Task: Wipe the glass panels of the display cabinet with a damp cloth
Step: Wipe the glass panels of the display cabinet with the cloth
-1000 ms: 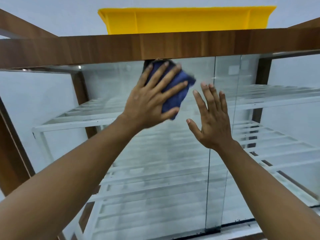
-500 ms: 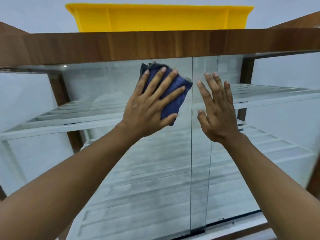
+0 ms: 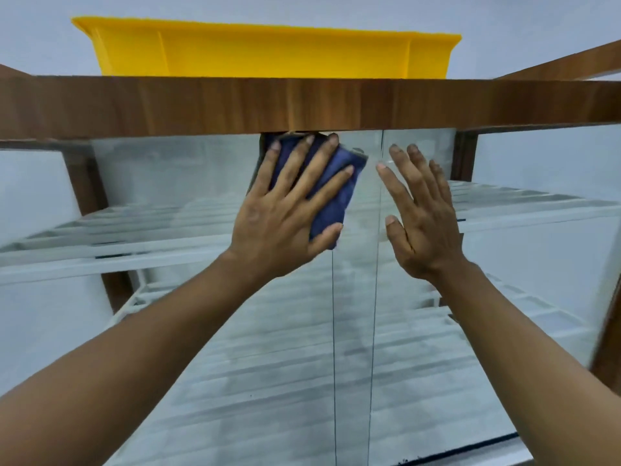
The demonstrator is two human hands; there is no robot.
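Observation:
My left hand [image 3: 285, 210] lies flat with fingers spread on a folded dark blue cloth [image 3: 339, 190], pressing it against the left glass panel [image 3: 188, 183] just under the cabinet's wooden top rail [image 3: 302, 102]. The cloth's upper edge touches the rail. My right hand [image 3: 421, 213] is open with nothing in it, fingers up, palm against the right glass panel [image 3: 416, 331] beside the overlap of the two sliding panes. The glass looks hazy and streaked lower down.
A yellow plastic tub [image 3: 262, 52] stands on top of the cabinet. White slatted shelves [image 3: 100, 240] show behind the glass. Wooden uprights [image 3: 465, 153] frame both sides, and a dark bottom track [image 3: 470, 450] runs below the panes.
My left hand slid the cloth down a little, then back up to the top rail. My right hand stayed flat on the right pane. The camera shifted slightly.

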